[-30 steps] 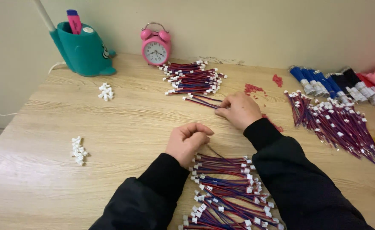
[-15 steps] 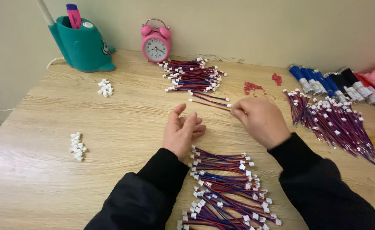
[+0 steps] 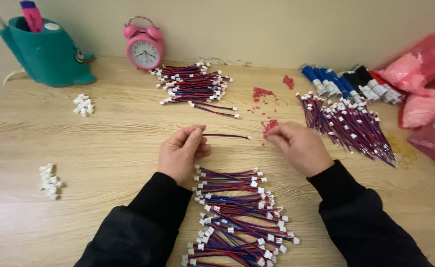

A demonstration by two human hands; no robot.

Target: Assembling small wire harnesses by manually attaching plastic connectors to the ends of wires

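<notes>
1. Pale wood-grain bench [image 3: 103,148] against a plain beige wall, with a pink alarm clock [image 3: 145,48] and a teal whale-shaped holder [image 3: 47,54] at the far left.
2. Left hand [image 3: 182,153] pinches one end of a single red-and-blue wire lead [image 3: 226,136], held level just above the bench; its free end points right.
3. Right hand [image 3: 299,146], fingers curled together near some small red pieces [image 3: 270,125]; whether it grips one, I cannot tell.
4. Risk: the thin lead could slip from the pinch and drop among the finished leads [image 3: 237,212] lying near the person's sleeves.
5. Risk: a sleeve could sweep that pile or scatter the red pieces.
</notes>
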